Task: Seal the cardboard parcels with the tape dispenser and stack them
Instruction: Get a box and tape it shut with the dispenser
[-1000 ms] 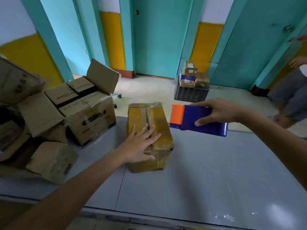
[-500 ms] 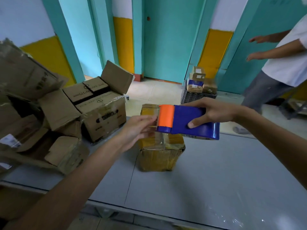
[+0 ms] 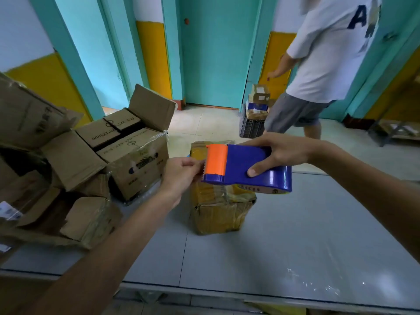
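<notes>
We are starting the seal: our right hand (image 3: pixel 275 153) clamps the tape dispenser (image 3: pixel 245 164) above the parcel (image 3: pixel 218 210) on the tabletop (image 3: pixel 295 235). Our left hand (image 3: pixel 179 173) pinches, fingers together, at its orange mouth, apparently on the tape end (image 3: pixel 202 171). Next, we draw tape onto the top seam.

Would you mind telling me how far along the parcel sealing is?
The parcel on the table already looks partly taped. Right hand holds the tape dispenser above it; left hand pinches at its orange end. Remaining: laying tape, stacking; the cartons beside it stand open.
</notes>
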A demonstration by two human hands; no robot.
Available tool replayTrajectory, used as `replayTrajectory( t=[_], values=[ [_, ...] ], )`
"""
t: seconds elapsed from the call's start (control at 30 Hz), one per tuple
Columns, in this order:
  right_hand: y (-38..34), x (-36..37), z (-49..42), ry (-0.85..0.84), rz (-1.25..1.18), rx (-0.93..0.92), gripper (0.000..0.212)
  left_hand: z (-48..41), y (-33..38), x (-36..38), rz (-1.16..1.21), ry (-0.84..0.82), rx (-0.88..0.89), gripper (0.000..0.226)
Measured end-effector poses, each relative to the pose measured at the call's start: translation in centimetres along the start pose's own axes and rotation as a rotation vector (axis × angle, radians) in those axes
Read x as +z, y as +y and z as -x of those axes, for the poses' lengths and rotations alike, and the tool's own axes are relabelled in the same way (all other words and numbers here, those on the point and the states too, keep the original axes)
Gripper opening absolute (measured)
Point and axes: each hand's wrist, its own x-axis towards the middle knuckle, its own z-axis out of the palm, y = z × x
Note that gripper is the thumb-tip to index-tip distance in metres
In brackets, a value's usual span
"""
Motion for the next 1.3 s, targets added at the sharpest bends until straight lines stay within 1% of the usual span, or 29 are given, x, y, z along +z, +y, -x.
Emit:
replayTrajectory(
  t=[0.13,0.27,0.33,0.43,0.57,0.7,0.8,0.83,0.97,1.03,1.1,1.13,1.17,1.23,1.27,1.3],
  values=[
    [-0.3,-0.2,0.1,-0.074,0.025,0.043,0.052,0.9,-0.8,-0.1,0.033,-0.002,0.026,0.016],
    [1.3,-1.5,2.0,-0.125,0.057,0.136,0.041,1.0,-2.6,-3.9,0.094,0.123,-0.053,0.011],
    [2.3,-1.9,2.9,-0.170,0.094,0.200,0.043,1.5,-3.8,-5.1,0.048,0.118,-0.091,0.010],
    [3.0,-1.4,2.8,-0.231,0.173,0.290,0.052,2.7,-5.8,-4.4,-0.007,0.113,-0.137,0.014],
    [3.0,-0.7,2.0,-0.265,0.189,0.367,0.043,3.7,-7.4,-3.6,-0.026,0.210,-0.165,0.021],
    [2.7,-0.6,1.1,-0.254,0.247,0.369,0.051,3.6,-8.0,-3.1,-0.110,0.273,-0.109,0.023],
    [2.5,-1.1,0.8,-0.273,0.279,0.385,0.069,3.3,-8.4,-2.7,-0.162,0.285,-0.079,0.023],
    [2.4,-1.1,0.5,-0.285,0.306,0.400,0.068,3.3,-8.8,-2.5,-0.189,0.280,-0.081,0.024],
    [2.6,-0.2,-0.8,-0.302,0.380,0.428,0.055,3.2,-10.9,-1.3,-0.257,0.214,-0.150,0.026],
    [2.8,0.0,-1.0,-0.299,0.373,0.425,0.052,3.2,-11.4,-0.8,-0.267,0.202,-0.126,0.029],
    [3.1,-0.1,-0.8,-0.292,0.356,0.416,0.048,2.9,-11.7,-0.6,-0.363,0.214,-0.102,0.033],
    [3.3,0.0,-0.7,-0.289,0.343,0.409,0.046,2.6,-12.0,-0.7,-0.435,0.202,-0.140,0.037],
    [3.4,0.1,-0.6,-0.283,0.332,0.399,0.045,2.1,-12.6,-1.1,-0.490,0.172,-0.235,0.041],
    [3.9,0.3,-0.5,-0.266,0.311,0.378,0.044,1.9,-13.4,-2.1,-0.472,0.087,-0.489,0.045],
    [4.0,0.5,-0.4,-0.260,0.295,0.369,0.044,2.0,-13.5,-2.6,-0.422,0.078,-0.550,0.043],
    [4.1,0.6,-0.3,-0.255,0.282,0.361,0.043,2.0,-13.0,-2.9,-0.371,0.117,-0.526,0.038]
  ],
)
